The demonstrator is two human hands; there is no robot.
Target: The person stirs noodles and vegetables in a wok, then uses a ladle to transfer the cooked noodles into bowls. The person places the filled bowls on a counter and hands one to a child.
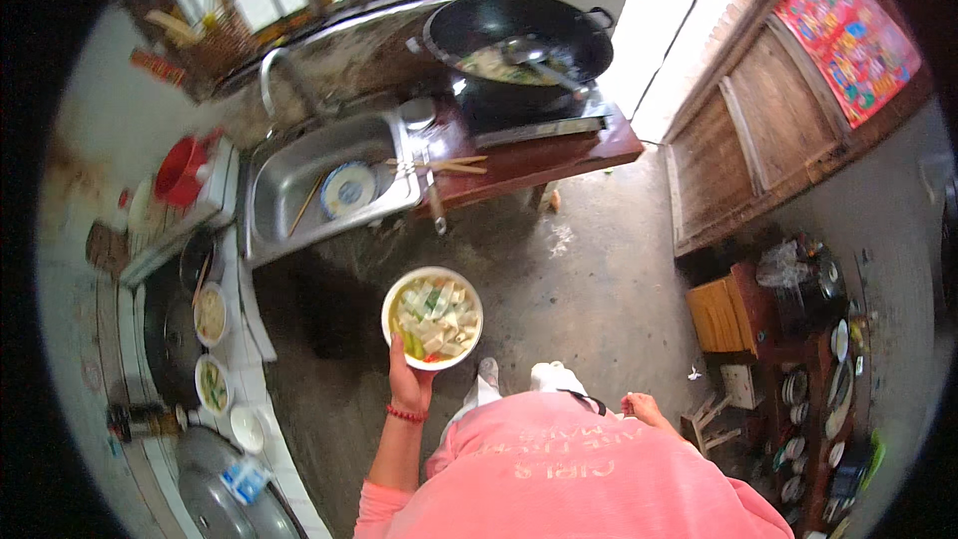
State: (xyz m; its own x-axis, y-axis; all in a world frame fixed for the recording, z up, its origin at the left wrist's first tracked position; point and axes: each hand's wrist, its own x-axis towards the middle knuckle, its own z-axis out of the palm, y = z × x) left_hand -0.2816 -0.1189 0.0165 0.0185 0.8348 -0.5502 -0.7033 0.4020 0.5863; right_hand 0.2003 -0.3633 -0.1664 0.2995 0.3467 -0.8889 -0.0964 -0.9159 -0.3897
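Note:
My left hand (412,380) holds a white bowl (432,367) from below, its thumb against the rim. In the bowl is a soup (438,313) of pale cut pieces, with green bits and a little red. The bowl is level above the concrete floor, in front of my body. Beside my right hip hangs my right hand (644,409), away from any object. Its fingers look curled, and I see nothing in it, though the palm is partly hidden.
A wok (449,26) with food and a ladle (554,77) sits on a stove. The steel sink (281,180) contains a plate (349,191). Chopsticks (456,164) and a knife (435,198) lie beside it. Bowls (213,385) line the left counter. Right are a wooden door (722,157) and a stool (707,423).

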